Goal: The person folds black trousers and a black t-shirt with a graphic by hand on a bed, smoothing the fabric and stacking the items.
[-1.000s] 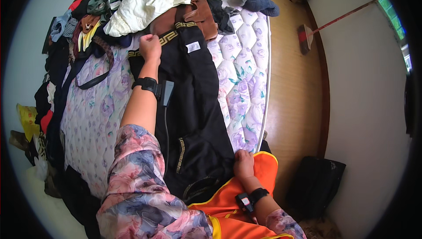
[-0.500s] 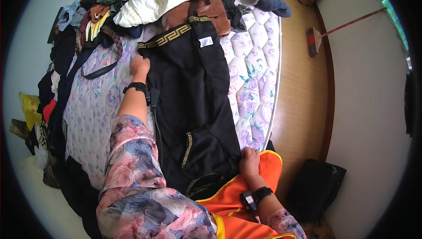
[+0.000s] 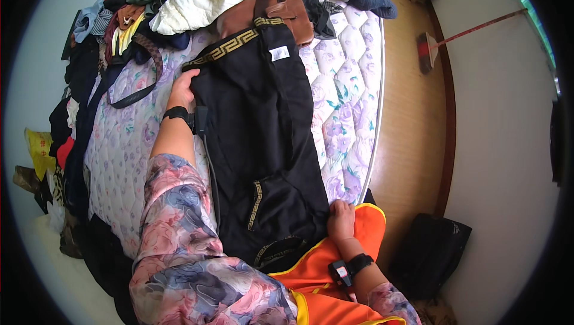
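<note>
Looking soft and light, the garment [image 3: 254,116] is inviting an edge pinch, left hand [image 3: 182,88] touching its upper left, right hand [image 3: 341,222] curled at its lower right, grips unclear.

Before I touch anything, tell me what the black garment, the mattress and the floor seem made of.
Black garment: apparently cloth, mostly matt, with soft creases; fibre unclear.
Mattress: quilted fabric cover, flower-printed, puffed between sunken seams; filling hidden.
Floor: wood or a wood look-alike, tan with a soft sheen; I can't tell which.
</note>
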Demonstrator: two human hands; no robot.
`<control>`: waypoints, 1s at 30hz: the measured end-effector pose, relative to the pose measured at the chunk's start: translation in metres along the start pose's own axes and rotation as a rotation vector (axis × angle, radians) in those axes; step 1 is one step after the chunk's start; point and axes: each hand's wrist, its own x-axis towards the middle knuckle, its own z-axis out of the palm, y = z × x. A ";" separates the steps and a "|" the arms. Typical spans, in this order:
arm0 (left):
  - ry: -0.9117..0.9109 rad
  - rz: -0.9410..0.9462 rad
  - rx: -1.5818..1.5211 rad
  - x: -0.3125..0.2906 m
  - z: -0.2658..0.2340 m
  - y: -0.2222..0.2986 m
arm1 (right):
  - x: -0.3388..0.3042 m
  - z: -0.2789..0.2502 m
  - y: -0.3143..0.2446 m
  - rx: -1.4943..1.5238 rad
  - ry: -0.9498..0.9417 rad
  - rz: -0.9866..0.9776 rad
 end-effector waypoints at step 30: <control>-0.222 0.719 0.826 -0.162 0.005 -0.110 | -0.002 0.002 0.014 0.066 -0.051 -0.093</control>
